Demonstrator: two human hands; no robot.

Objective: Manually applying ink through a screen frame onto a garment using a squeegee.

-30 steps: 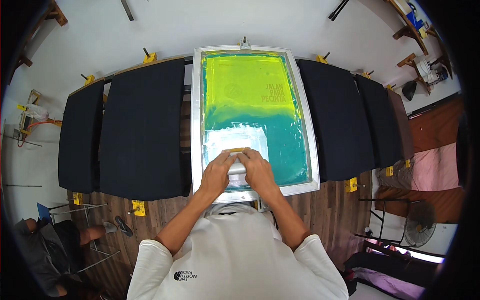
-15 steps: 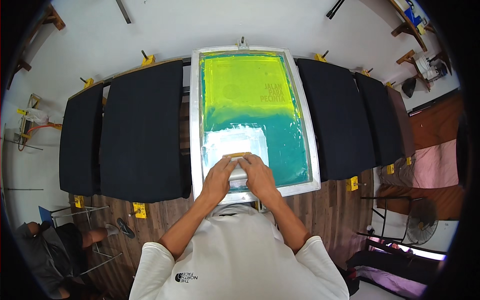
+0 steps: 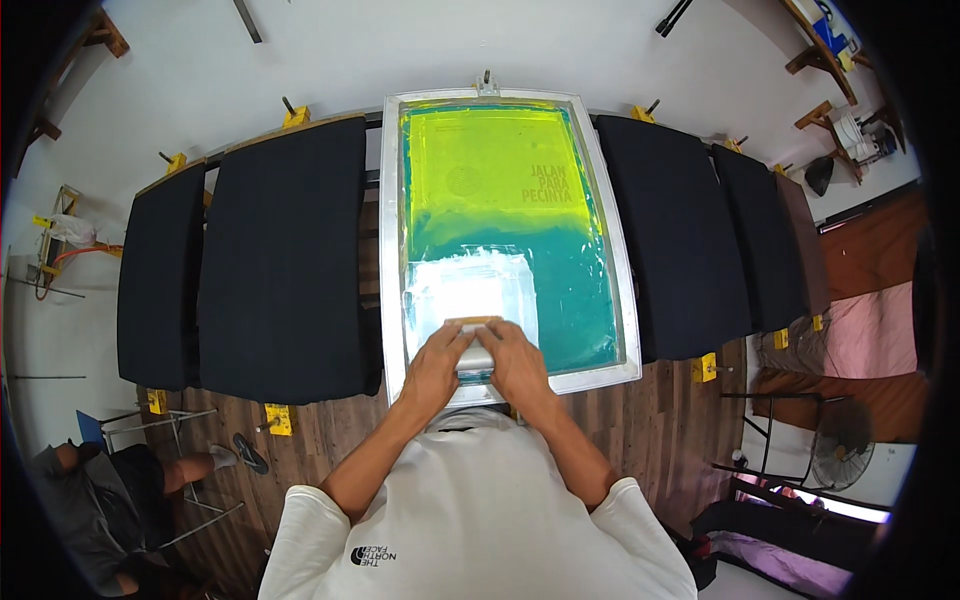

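An aluminium-framed printing screen (image 3: 624, 250) lies in the middle of the row of boards, its mesh yellow-green at the top, with a faint design and lettering, and teal lower down. A patch of white ink (image 3: 465, 285) covers the lower left of the mesh. My left hand (image 3: 436, 365) and my right hand (image 3: 514, 363) grip a squeegee (image 3: 475, 356) with a silver holder and amber edge from either side, at the near end of that patch, just inside the frame. The fingers of both are curled over its top, thumbs close together.
Dark cloth-covered boards (image 3: 280, 260) (image 3: 670, 240) on yellow clamps flank the screen. A person in dark clothing (image 3: 110, 500) is at lower left, beside a metal stand. A fan (image 3: 840, 450) and pink and brown cloths (image 3: 870, 335) are at right; wooden wall shelves hold tools.
Both my hands and the squeegee have slid toward my body, down along the white ink, closer to the screen's near edge.
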